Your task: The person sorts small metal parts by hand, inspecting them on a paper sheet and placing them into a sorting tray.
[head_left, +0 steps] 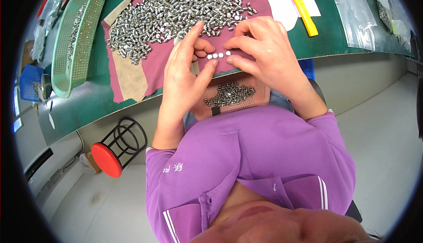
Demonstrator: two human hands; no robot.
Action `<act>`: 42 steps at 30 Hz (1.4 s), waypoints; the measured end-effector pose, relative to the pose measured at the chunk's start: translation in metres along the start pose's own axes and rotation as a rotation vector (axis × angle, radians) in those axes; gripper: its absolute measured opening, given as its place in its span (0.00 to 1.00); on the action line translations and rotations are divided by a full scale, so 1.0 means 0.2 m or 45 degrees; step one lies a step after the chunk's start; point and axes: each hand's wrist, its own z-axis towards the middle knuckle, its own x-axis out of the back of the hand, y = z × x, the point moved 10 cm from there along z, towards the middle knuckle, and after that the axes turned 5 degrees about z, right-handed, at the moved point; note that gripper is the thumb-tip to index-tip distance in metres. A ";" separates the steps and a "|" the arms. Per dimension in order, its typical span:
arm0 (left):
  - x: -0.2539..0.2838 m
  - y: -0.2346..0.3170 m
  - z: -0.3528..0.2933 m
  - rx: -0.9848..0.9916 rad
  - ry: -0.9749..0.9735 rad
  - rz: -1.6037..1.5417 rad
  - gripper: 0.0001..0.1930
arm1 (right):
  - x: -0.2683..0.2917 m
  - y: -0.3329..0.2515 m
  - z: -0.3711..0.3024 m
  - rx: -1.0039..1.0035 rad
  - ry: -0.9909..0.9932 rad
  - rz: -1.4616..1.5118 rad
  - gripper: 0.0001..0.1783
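On the maroon cloth, near the table's front edge, a short row of small metal parts with round white end faces lies between my hands. My left hand closes its thumb and a bent finger around the left end of that row, its index finger pointing up and away. At the other end my right hand pinches one white-ended part, a small gap from the others, between thumb and fingertip. Just beyond the hands spreads a big pile of small silvery cylindrical metal parts.
A pink basket with more metal parts sits below the table edge at my lap. On the left stands a green perforated basket. A yellow utility knife, white paper and plastic bags lie right. A red stool is lower left.
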 end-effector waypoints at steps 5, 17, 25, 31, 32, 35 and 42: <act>-0.02 -0.03 -0.01 0.034 0.004 -0.037 0.40 | -0.04 0.01 -0.03 0.054 0.054 0.022 0.10; -0.07 0.10 -0.10 0.030 -0.367 -0.044 0.40 | 0.00 -0.08 -0.10 0.186 -0.049 0.079 0.13; -0.02 0.12 0.03 -0.181 0.109 0.374 0.36 | 0.13 0.13 -0.05 -0.145 0.123 -0.085 0.18; -0.07 0.15 0.07 -0.282 0.133 0.438 0.34 | 0.00 0.14 0.02 -0.212 0.085 0.176 0.14; -0.06 0.13 0.07 -0.210 0.093 0.388 0.35 | -0.02 0.12 0.04 -0.131 0.058 0.191 0.13; -0.06 0.08 0.06 -0.131 0.057 0.341 0.38 | -0.05 0.09 0.05 -0.022 0.040 0.249 0.13; -0.03 0.10 0.02 -0.209 0.095 0.232 0.37 | 0.00 0.09 0.01 -0.033 0.092 0.338 0.13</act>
